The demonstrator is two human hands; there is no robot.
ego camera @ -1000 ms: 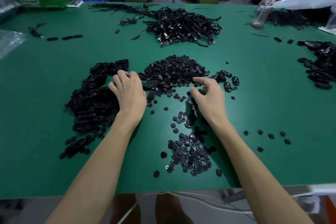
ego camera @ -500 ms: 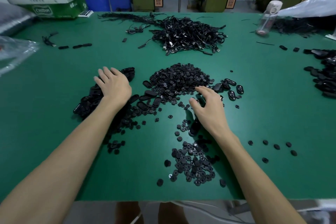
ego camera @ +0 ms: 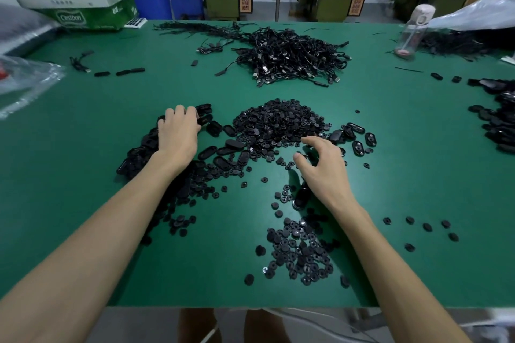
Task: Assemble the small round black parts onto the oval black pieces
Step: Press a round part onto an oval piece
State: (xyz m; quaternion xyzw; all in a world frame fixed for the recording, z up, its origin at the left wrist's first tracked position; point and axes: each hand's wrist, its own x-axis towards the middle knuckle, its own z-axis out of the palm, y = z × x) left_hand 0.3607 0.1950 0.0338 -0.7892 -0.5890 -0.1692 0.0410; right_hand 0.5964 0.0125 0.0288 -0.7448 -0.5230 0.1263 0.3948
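A mound of small round black parts (ego camera: 278, 122) sits mid-table, and a flatter scatter of them (ego camera: 301, 250) lies near the front edge. Oval black pieces (ego camera: 139, 156) are heaped at the left, with a few loose ovals (ego camera: 231, 145) trailing toward the mound. My left hand (ego camera: 178, 133) lies palm down on the oval heap, fingers bent over its far end. My right hand (ego camera: 323, 167) hovers beside the mound, thumb and forefinger apart with nothing between them. One glossy oval piece (ego camera: 299, 199) pokes out from under its palm.
A tangle of black cables (ego camera: 289, 56) lies beyond the mound. More ovals (ego camera: 498, 120) are heaped at the right edge, and several stray round parts (ego camera: 426, 227) lie right of my forearm. At the back stand a carton (ego camera: 80, 0) on the left and a bottle (ego camera: 412, 30) on the right. Plastic bags (ego camera: 25, 81) lie at the left edge.
My left hand slid left and away from the round mound onto the far end of the oval heap, leaving ovals strewn between. The right hand stayed almost still.
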